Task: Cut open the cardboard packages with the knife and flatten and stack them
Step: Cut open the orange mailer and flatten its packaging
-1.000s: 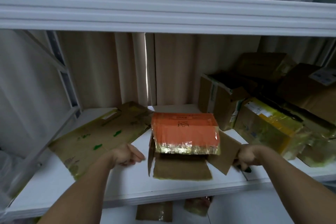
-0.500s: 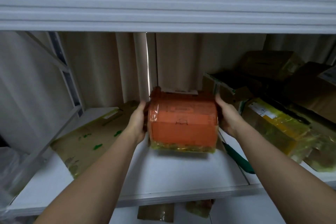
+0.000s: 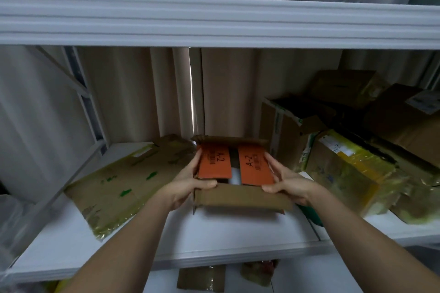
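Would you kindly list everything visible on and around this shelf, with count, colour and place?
orange box: one, orange flaps marked A-2, brown sides, held above the shelf's middle
flattened cardboard: one, brown with green marks, left on the shelf
unopened packages: several, brown and yellow-taped, piled right
green object: one, partly hidden under the right forearm
shelf: white
left hand: grips the box's left side
right hand: grips its right side

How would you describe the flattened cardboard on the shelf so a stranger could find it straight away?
Look at the white shelf, to its left end. The flattened cardboard lies there, left of the orange box that both hands hold. It alone lies flat, brown with green marks and glossy tape.
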